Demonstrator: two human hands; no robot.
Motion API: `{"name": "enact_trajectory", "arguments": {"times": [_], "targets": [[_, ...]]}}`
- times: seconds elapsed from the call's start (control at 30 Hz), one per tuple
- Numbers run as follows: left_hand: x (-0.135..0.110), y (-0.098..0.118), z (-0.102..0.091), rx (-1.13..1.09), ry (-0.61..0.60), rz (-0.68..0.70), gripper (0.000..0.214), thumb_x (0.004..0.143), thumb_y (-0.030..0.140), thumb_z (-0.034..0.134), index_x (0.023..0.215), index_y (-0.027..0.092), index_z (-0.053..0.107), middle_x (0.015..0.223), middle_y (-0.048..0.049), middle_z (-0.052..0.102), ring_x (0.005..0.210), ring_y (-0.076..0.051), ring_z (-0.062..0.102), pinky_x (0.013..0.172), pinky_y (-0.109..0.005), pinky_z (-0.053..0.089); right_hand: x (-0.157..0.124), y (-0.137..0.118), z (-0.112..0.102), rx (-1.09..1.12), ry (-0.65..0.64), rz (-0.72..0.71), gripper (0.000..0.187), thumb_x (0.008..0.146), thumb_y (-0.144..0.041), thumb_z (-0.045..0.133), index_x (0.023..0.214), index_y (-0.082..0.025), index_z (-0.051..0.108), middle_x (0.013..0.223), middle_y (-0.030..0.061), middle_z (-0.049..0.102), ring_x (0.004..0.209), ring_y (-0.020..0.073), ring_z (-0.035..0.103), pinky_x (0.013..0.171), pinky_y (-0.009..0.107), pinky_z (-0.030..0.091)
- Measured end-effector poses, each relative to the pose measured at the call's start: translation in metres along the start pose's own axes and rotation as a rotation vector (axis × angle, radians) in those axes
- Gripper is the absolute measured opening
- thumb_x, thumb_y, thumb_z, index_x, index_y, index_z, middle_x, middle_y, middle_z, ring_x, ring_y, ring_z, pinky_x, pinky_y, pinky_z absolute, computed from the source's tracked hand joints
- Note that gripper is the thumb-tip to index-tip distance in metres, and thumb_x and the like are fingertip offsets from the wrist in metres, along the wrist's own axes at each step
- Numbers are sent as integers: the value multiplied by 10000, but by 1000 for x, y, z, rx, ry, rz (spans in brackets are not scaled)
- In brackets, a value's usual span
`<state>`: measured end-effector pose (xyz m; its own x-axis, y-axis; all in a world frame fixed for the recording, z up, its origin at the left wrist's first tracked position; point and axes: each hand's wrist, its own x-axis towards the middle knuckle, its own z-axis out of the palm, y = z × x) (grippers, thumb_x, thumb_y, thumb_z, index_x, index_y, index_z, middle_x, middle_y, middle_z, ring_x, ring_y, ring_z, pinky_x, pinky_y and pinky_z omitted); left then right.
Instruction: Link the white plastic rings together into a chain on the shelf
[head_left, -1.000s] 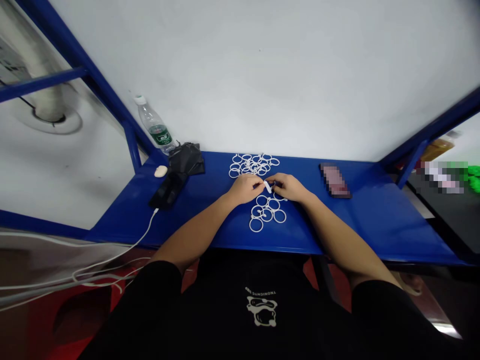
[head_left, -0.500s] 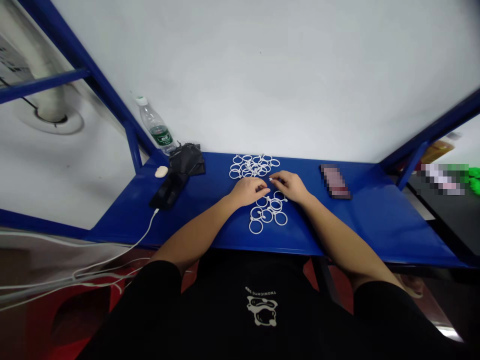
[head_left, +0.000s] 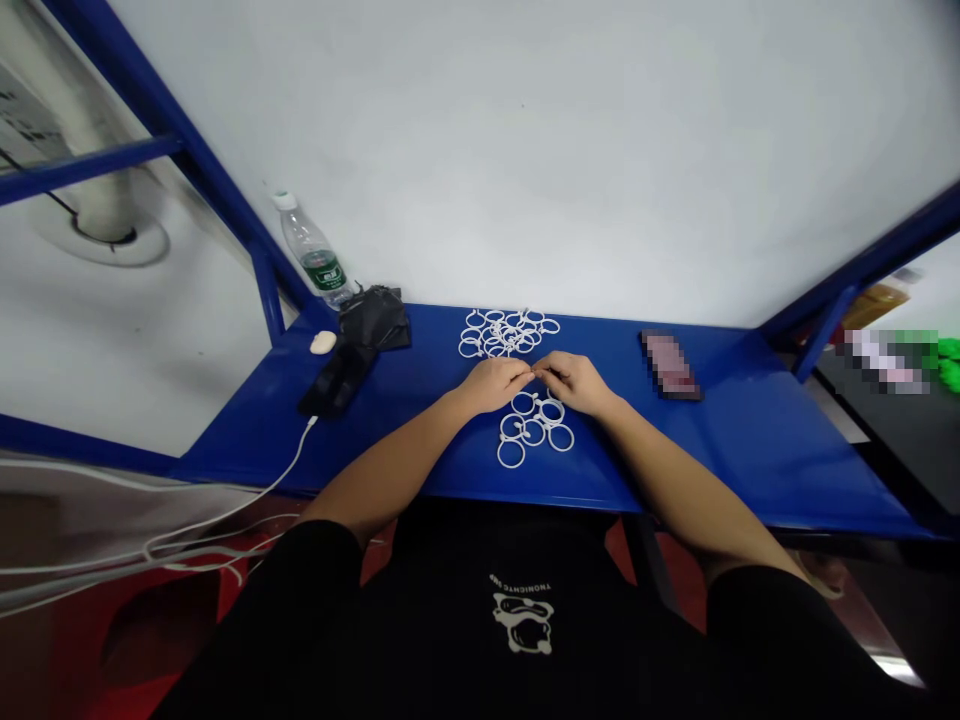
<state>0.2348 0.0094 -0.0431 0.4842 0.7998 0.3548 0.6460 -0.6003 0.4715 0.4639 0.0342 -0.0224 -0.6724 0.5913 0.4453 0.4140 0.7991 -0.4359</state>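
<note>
My left hand (head_left: 496,384) and my right hand (head_left: 574,382) meet fingertip to fingertip above the blue table, both with fingers pinched. What lies between the fingertips is hidden or too small to make out. Just beyond the hands is a heap of white rings (head_left: 512,330) with small tabs, several overlapping. Nearer my body, a looser group of similar white rings (head_left: 533,432) lies flat on the table, partly beneath my right hand.
On the left stand a plastic bottle (head_left: 319,255), a black bag (head_left: 373,318), a black device (head_left: 339,380) with a white cable (head_left: 294,460), and a pale round piece (head_left: 322,343). A phone (head_left: 670,365) lies at the right. Blue frame bars (head_left: 862,265) flank the table (head_left: 720,440).
My right hand has moved left and slightly toward me, so its fingertips now meet those of my left hand. The rings on the table look unchanged.
</note>
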Motion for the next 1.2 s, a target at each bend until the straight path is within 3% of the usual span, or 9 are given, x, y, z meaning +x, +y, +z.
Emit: {"name": "enact_trajectory", "arguments": {"times": [0.37,0.53,0.77,0.93,1.03,1.2], "targets": [[-1,2,-2,35,40,32,291,1059,292,533,891,207,756,918,-45,761,841,-178,692,777,-314,520,1,-3,0,-1,6,-21,253,1061,-289,497,1062,-226,742,965,80,775,888,228,721,818,365,574],[0,8,-3,84,117,16,263,1054,290,547,938,211,769,929,-47,774,827,-182,695,787,-327,526,1,-2,2,-1,39,-8,247,1070,-314,515,1063,-227,746,980,79,787,885,222,732,817,360,580],[1,3,-7,42,111,130,299,1047,232,523,826,191,719,835,-44,743,781,-172,681,768,-315,517,-2,-7,4,-21,106,-16,228,1058,-318,562,1083,-225,768,944,59,799,804,188,728,768,318,570],[3,-2,-6,70,132,136,243,1040,237,560,901,203,757,876,-41,760,832,-187,696,816,-339,534,-1,-3,6,-71,139,-54,205,1040,-287,580,1076,-215,769,934,62,802,781,185,721,725,306,550],[4,-7,-14,105,192,61,186,1031,236,593,1046,221,778,1023,-51,783,975,-215,702,922,-384,537,0,2,4,-110,157,-49,189,1029,-280,596,1066,-218,770,931,63,803,787,195,725,721,317,542],[3,-20,-36,351,258,-331,198,988,203,599,1015,217,795,1154,-108,748,1096,-312,645,957,-470,497,-1,14,2,-118,134,-26,172,1004,-288,619,997,-224,778,904,54,793,804,209,730,738,333,539]]}}
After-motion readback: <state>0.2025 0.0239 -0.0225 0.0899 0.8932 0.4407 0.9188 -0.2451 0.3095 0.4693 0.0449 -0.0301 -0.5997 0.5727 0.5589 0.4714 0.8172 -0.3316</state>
